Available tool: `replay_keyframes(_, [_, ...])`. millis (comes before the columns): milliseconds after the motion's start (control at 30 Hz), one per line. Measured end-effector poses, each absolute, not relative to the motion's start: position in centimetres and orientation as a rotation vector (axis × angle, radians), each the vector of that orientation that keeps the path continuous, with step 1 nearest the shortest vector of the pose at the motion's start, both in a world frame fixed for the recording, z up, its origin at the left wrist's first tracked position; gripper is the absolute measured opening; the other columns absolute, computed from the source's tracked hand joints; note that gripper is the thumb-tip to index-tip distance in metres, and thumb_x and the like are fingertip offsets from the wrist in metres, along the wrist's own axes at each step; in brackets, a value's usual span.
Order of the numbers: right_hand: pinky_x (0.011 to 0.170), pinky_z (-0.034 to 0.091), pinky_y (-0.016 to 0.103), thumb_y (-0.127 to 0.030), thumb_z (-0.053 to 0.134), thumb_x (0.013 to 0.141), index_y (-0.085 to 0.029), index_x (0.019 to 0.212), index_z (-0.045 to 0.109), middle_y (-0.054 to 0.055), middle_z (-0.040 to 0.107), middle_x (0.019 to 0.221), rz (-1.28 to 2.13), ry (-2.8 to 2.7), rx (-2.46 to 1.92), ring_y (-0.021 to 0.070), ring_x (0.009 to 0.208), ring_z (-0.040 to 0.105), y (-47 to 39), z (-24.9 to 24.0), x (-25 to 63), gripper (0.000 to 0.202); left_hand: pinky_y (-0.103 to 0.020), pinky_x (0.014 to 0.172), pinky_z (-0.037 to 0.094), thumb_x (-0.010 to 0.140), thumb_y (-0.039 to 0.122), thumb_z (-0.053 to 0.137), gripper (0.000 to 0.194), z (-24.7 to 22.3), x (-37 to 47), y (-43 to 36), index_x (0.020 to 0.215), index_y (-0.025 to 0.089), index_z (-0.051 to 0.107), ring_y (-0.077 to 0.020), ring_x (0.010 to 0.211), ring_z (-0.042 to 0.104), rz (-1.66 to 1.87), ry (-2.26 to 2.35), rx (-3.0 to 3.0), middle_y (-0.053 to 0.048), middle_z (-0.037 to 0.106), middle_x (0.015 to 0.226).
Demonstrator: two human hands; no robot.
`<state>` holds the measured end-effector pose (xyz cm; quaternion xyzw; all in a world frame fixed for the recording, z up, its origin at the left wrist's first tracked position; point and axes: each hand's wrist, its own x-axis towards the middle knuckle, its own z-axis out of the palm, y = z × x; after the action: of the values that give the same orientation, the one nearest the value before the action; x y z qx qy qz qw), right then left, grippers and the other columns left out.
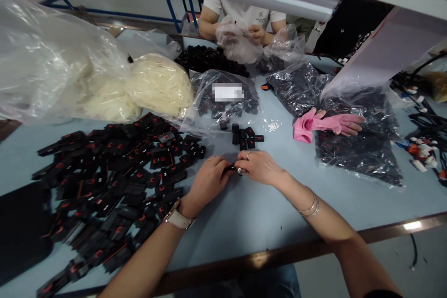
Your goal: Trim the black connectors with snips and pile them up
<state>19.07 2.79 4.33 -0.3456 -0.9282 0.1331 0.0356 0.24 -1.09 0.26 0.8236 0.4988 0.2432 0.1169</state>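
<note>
My left hand, with a pale watch on the wrist, is closed on a small black part above the blue table. From the other side my right hand, wearing rings, pinches at the same part; the fingers cover most of it. Just beyond the hands sits a small group of black connectors with red marks. A large heap of similar black connectors spreads to the left. Tiny white pieces lie to the right of the small group.
Bags of cream-coloured pieces stand at the back left. A labelled clear bag lies behind the small group. Pink gloves rest by dark-filled bags at right. Across the table, a person handles a plastic bag.
</note>
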Motion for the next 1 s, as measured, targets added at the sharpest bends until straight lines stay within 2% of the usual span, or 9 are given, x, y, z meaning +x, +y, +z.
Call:
replay_keyframes(233, [0.064,0.037,0.023,-0.029,0.057,0.087,-0.026,0.110,0.067,0.004,0.061,0.106,0.568,-2.716,-1.088,0.0103,0.074,0.055,3.1,3.9,19.1,0.025,-0.032,0.070,0.047,0.086,0.022,0.055,0.010,0.4,0.2,-1.1,0.081,0.014,0.061,-0.0204,0.077,0.057,0.659,1.482,2.413,-0.007,0.061,0.082])
replay_keyframes(367, [0.061,0.034,0.024,-0.023,0.055,0.087,-0.030,0.109,0.067,0.002,0.062,0.106,0.524,-2.804,-1.075,0.0100,0.070,0.054,2.8,3.7,18.6,0.026,-0.033,0.070,0.047,0.087,0.018,0.052,0.013,0.5,0.3,-1.1,0.078,0.015,0.060,-0.0205,0.077,0.057,0.640,1.497,2.418,-0.007,0.062,0.082])
replay_keyframes(533, [0.064,0.036,0.025,-0.016,0.052,0.088,-0.023,0.101,0.069,0.003,0.065,0.103,0.571,-2.792,-1.129,0.0120,0.077,0.058,2.5,4.2,18.2,0.023,-0.033,0.070,0.047,0.086,0.017,0.054,0.011,0.5,0.3,-1.1,0.079,0.015,0.062,-0.0204,0.076,0.057,0.661,1.489,2.409,-0.007,0.062,0.081])
replay_keyframes(700, [0.072,0.039,0.024,-0.012,0.054,0.085,-0.019,0.101,0.068,0.005,0.065,0.099,0.712,-2.721,-1.153,0.0136,0.085,0.060,3.1,4.6,18.6,0.022,-0.033,0.072,0.048,0.084,0.019,0.059,0.007,0.4,0.3,-1.1,0.083,0.014,0.064,-0.0210,0.078,0.058,0.664,1.486,2.404,-0.008,0.063,0.083])
replay_keyframes(1000, [0.070,0.039,0.025,-0.012,0.051,0.085,-0.018,0.105,0.065,0.006,0.064,0.103,0.661,-2.748,-1.175,0.0144,0.086,0.059,2.8,5.0,18.6,0.025,-0.034,0.071,0.048,0.082,0.018,0.060,0.006,0.4,0.3,-1.1,0.085,0.014,0.064,-0.0210,0.078,0.058,0.659,1.489,2.397,-0.007,0.063,0.084])
